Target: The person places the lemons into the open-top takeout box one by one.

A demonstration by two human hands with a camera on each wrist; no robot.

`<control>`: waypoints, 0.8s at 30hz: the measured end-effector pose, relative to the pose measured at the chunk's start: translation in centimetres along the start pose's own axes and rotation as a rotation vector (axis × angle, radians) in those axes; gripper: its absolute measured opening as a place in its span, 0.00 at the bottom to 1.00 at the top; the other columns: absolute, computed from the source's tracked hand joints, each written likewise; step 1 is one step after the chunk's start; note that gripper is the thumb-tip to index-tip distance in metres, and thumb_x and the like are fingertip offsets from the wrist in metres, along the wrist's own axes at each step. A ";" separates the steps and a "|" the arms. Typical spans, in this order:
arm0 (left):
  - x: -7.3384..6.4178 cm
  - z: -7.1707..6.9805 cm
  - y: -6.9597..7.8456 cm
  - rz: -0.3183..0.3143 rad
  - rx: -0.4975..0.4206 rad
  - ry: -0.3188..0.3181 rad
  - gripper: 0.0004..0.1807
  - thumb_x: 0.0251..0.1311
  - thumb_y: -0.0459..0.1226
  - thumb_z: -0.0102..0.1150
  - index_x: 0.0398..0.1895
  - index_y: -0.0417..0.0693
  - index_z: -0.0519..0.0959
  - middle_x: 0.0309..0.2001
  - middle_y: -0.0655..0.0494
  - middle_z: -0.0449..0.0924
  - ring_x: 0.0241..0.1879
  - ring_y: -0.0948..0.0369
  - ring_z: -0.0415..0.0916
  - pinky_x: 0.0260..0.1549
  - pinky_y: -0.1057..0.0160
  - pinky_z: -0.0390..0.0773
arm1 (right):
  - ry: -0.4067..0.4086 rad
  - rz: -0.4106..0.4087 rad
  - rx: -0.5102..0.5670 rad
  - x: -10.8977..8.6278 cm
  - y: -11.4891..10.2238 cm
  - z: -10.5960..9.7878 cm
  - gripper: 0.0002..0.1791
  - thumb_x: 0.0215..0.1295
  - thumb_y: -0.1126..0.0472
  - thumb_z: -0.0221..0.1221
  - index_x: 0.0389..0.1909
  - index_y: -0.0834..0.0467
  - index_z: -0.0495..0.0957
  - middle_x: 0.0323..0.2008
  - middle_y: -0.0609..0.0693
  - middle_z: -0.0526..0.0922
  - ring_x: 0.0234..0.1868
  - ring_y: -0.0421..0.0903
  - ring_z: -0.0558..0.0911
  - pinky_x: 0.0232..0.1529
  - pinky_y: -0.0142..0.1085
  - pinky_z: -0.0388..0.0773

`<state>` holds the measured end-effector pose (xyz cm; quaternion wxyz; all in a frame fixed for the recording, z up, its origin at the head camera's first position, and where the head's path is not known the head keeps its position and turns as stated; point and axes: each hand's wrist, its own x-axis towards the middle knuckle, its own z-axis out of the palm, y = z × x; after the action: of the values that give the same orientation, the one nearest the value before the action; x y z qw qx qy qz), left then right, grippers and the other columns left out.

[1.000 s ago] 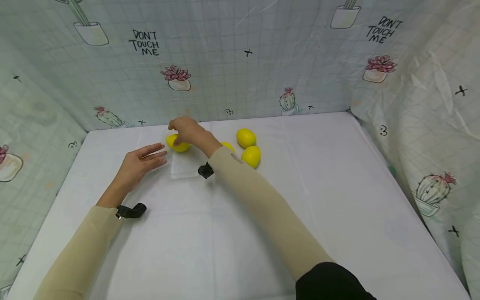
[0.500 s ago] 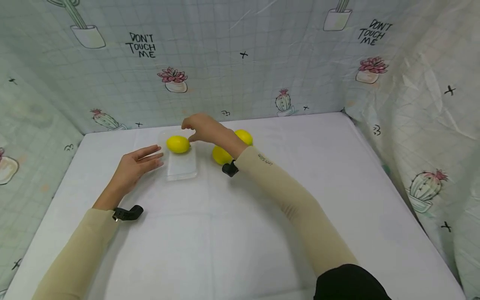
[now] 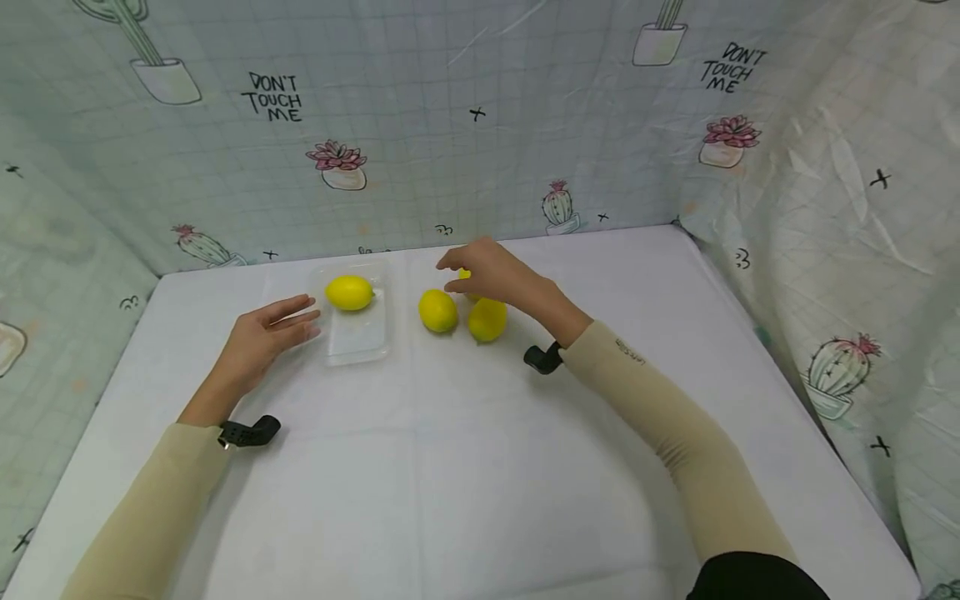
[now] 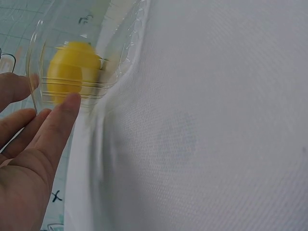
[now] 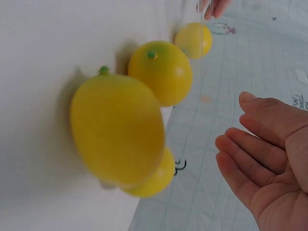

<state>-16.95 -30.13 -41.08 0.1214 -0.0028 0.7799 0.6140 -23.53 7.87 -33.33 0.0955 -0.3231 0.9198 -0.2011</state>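
Note:
A clear plastic container (image 3: 358, 342) stands toward the back left of the white table, with one lemon (image 3: 349, 293) lying in its far part. My left hand (image 3: 262, 337) is at the container's left side, fingers extended; in the left wrist view its fingertips (image 4: 72, 102) are right at the clear wall. My right hand (image 3: 491, 268) hovers with loosely bent fingers and nothing in them, over a group of three lemons. Of these, one lemon (image 3: 438, 311) is on the left, another lemon (image 3: 487, 320) nearer the front, and the third lemon (image 5: 156, 178) is mostly hidden behind my right hand in the head view.
A white cloth covers the table (image 3: 480, 467). Behind it hangs a printed curtain (image 3: 420, 150) with cactus drawings, and a further curtain (image 3: 840, 250) runs along the right side.
My right hand has left the lemon in the container and moved right, over the other lemons. My left hand has stayed beside the container.

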 end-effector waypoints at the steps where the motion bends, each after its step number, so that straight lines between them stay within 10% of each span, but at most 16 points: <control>1: 0.0 0.0 0.0 -0.004 -0.004 -0.001 0.37 0.68 0.38 0.65 0.78 0.45 0.62 0.78 0.44 0.59 0.65 0.67 0.74 0.57 0.65 0.80 | 0.007 0.007 0.011 -0.6 0.4 -0.1 0.21 0.73 0.55 0.63 0.63 0.55 0.80 0.59 0.50 0.84 0.58 0.48 0.81 0.60 0.38 0.79; 10: -0.1 0.0 0.1 -0.019 0.022 0.005 0.37 0.69 0.40 0.64 0.78 0.46 0.61 0.78 0.46 0.59 0.67 0.64 0.72 0.57 0.66 0.80 | 0.025 0.191 0.049 -4.3 2.8 0.9 0.26 0.75 0.48 0.59 0.65 0.60 0.77 0.60 0.55 0.83 0.61 0.54 0.80 0.63 0.45 0.79; 24: -0.1 0.0 0.2 -0.012 -0.019 -0.002 0.37 0.68 0.37 0.64 0.78 0.44 0.61 0.77 0.43 0.59 0.60 0.71 0.77 0.55 0.67 0.80 | 0.070 0.531 -0.022 -4.7 1.9 5.3 0.45 0.74 0.31 0.47 0.65 0.72 0.65 0.54 0.65 0.77 0.43 0.56 0.79 0.46 0.45 0.86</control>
<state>-16.90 -30.12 -40.91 0.1258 -0.0080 0.7740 0.6205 -19.31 10.57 -38.68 0.1094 -0.0642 0.9773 -0.1699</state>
